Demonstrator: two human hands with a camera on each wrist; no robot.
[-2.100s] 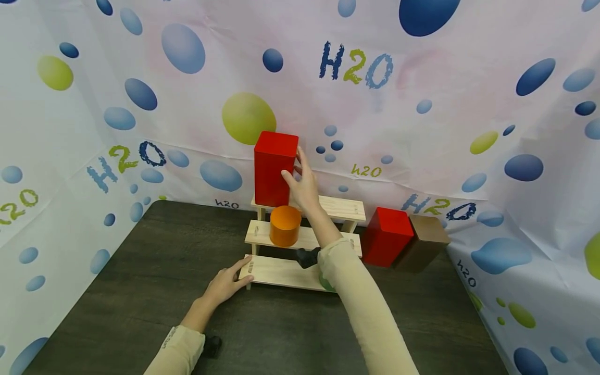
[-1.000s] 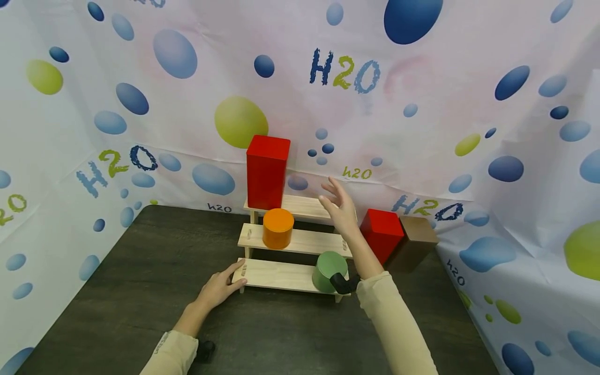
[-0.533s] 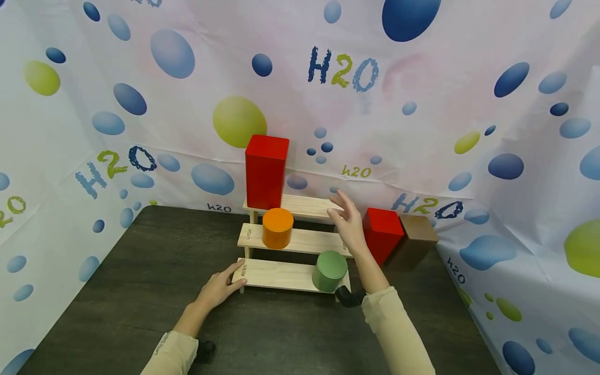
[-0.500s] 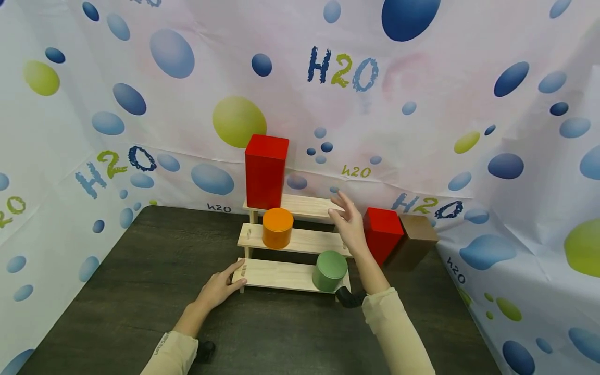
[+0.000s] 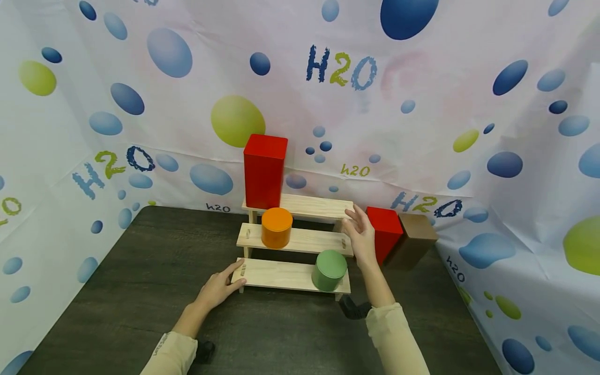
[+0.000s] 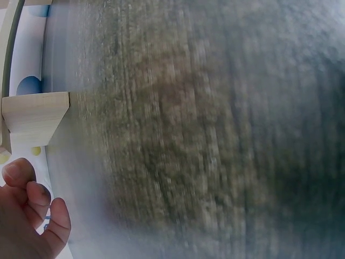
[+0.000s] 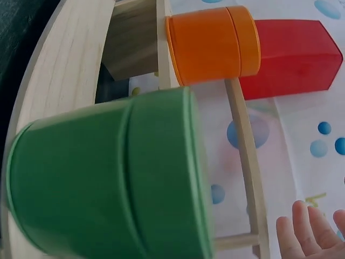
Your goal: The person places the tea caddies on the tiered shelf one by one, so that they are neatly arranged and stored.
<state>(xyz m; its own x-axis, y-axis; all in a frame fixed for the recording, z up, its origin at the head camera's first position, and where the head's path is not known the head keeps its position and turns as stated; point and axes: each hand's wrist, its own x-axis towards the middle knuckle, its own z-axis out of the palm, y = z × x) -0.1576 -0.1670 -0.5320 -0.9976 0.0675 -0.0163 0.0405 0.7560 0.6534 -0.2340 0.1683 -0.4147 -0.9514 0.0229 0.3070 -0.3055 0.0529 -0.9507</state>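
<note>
My left hand (image 5: pixel 214 289) holds the left front corner of a three-tier wooden stand (image 5: pixel 276 273), thumb at the front edge; its other fingers (image 6: pixel 59 218) curl below the board in the left wrist view. Beside the stand's right end is my right hand (image 5: pixel 362 237), holding nothing, its fingers loosely bent. A tall red tin (image 5: pixel 264 172) stands upright at the left of the top tier. On the middle tier, left of centre, sits a round orange tin (image 5: pixel 276 228). A round green tin (image 5: pixel 329 271) occupies the right end of the bottom tier and looms large in the right wrist view.
Right of the stand, a second red tin (image 5: pixel 385 232) and a brown tin (image 5: pixel 414 242) stand side by side on the dark table (image 5: pixel 140 291). A printed white sheet (image 5: pixel 300 94) hangs behind. A black wrist camera (image 5: pixel 353 308) sits by the green tin in the head view.
My right hand has left the side of the tall red tin and moved right and down to the stand's right end. The tins stay in place; my left hand keeps its hold.
</note>
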